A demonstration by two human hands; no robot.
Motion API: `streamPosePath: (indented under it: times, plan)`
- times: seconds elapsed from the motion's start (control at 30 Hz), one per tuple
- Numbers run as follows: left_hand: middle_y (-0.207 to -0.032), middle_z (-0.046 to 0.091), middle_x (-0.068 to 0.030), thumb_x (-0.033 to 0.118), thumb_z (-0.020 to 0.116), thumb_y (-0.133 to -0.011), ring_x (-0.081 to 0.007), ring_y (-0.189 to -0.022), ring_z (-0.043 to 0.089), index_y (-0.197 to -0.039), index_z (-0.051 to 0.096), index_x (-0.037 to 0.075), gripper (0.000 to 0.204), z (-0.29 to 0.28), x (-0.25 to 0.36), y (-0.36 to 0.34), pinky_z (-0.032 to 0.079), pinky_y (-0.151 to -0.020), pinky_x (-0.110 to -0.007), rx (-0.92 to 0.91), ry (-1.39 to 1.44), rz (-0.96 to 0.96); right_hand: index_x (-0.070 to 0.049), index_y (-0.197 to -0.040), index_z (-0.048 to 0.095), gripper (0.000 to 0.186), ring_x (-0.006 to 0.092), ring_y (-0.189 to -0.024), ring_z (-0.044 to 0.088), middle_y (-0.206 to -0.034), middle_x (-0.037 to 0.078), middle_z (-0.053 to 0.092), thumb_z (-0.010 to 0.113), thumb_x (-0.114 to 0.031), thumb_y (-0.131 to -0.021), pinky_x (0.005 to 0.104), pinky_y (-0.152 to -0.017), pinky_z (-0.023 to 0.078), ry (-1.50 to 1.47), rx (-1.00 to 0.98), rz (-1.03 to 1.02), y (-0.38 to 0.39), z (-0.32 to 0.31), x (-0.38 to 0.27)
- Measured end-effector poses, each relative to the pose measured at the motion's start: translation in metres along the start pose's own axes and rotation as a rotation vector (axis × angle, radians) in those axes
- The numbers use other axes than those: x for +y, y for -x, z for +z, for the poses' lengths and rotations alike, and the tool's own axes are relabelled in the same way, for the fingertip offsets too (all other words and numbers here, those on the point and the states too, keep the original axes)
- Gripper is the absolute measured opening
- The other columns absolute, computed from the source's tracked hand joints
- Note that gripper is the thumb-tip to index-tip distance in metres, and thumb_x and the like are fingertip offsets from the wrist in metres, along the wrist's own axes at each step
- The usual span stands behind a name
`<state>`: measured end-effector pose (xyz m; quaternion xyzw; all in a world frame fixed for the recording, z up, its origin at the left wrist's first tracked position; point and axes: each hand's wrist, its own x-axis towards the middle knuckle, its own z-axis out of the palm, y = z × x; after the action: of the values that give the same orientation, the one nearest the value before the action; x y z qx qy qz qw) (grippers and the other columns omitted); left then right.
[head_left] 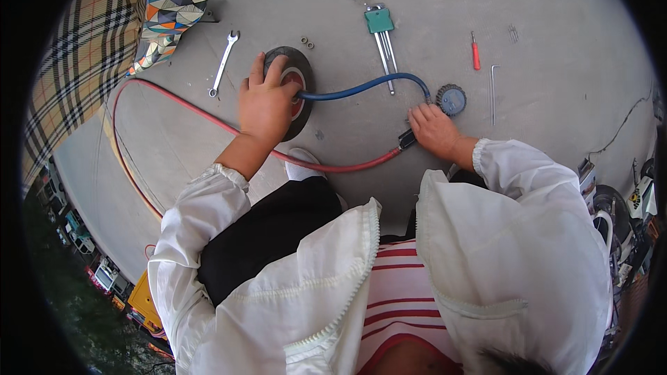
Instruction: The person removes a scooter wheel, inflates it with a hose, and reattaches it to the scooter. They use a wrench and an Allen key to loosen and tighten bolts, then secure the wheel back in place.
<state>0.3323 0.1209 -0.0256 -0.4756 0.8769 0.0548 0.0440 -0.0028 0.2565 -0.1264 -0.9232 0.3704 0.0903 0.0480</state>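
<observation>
My left hand [267,104] is closed over a small wheel [299,125] with a black tyre and a red and white hub, its fingers on the tyre and near the hub. A blue hose [361,88] ends at the hub beside those fingers; the exact joint is hidden. The hose curves right to a tyre inflator with a round, dark-rimmed gauge [451,99]. My right hand [434,128] is wrapped round the inflator body just below the gauge, covering most of it. From its black lower end [406,139] a red hose [201,114] runs left under my left forearm.
Beyond the wheel lie a combination wrench [224,64], two small nuts [307,42] and a hex key set in a green holder [380,21]. A red-handled screwdriver [476,55] and a loose hex key [493,94] lie right. Plaid cloth [97,35] hangs at the left.
</observation>
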Motion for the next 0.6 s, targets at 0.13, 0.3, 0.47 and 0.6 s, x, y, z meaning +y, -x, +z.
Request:
streamPosePath:
  times: [0.13, 0.3, 0.47, 0.6]
  plan:
    - [-0.134, 0.049, -0.0033, 0.013, 0.07, -0.073, -0.0394, -0.132, 0.038, -0.089, 0.073, 0.02, 0.018, 0.0, 0.003, -0.002, 0.044, -0.092, -0.049, -0.014, -0.006, -0.011, -0.001, -0.102, 0.064, 0.029, 0.0227, -0.097, 0.052, -0.1, 0.009, 0.058, 0.053, -0.017, -0.08, 0.0327, -0.085, 0.04, -0.069, 0.096, -0.069, 0.0, 0.012, 0.0]
    - [-0.133, 0.049, -0.004, 0.012, 0.071, -0.072, -0.0416, -0.131, 0.039, -0.089, 0.074, 0.02, 0.019, 0.001, 0.003, -0.003, 0.044, -0.092, -0.054, 0.006, 0.03, -0.001, -0.003, -0.094, 0.065, 0.024, 0.0211, -0.094, 0.053, -0.093, 0.007, 0.057, 0.054, -0.018, -0.079, 0.0318, -0.084, 0.04, -0.08, 0.129, -0.108, 0.003, 0.019, 0.003]
    - [-0.132, 0.05, -0.005, 0.013, 0.072, -0.072, -0.0422, -0.129, 0.04, -0.09, 0.074, 0.021, 0.02, -0.002, 0.006, -0.005, 0.044, -0.094, -0.053, -0.005, 0.007, -0.005, -0.005, -0.087, 0.065, 0.019, 0.0208, -0.094, 0.053, -0.091, 0.007, 0.057, 0.055, -0.018, -0.079, 0.0317, -0.083, 0.039, -0.113, 0.1, -0.141, 0.002, 0.02, 0.005]
    - [-0.133, 0.052, -0.0065, 0.014, 0.075, -0.071, -0.0419, -0.129, 0.042, -0.091, 0.074, 0.02, 0.021, -0.005, 0.007, -0.006, 0.044, -0.098, -0.049, -0.021, -0.016, -0.02, -0.005, -0.087, 0.065, 0.018, 0.0209, -0.094, 0.053, -0.091, 0.006, 0.057, 0.054, -0.018, -0.079, 0.0315, -0.082, 0.039, -0.123, 0.097, -0.137, 0.001, 0.018, 0.005]
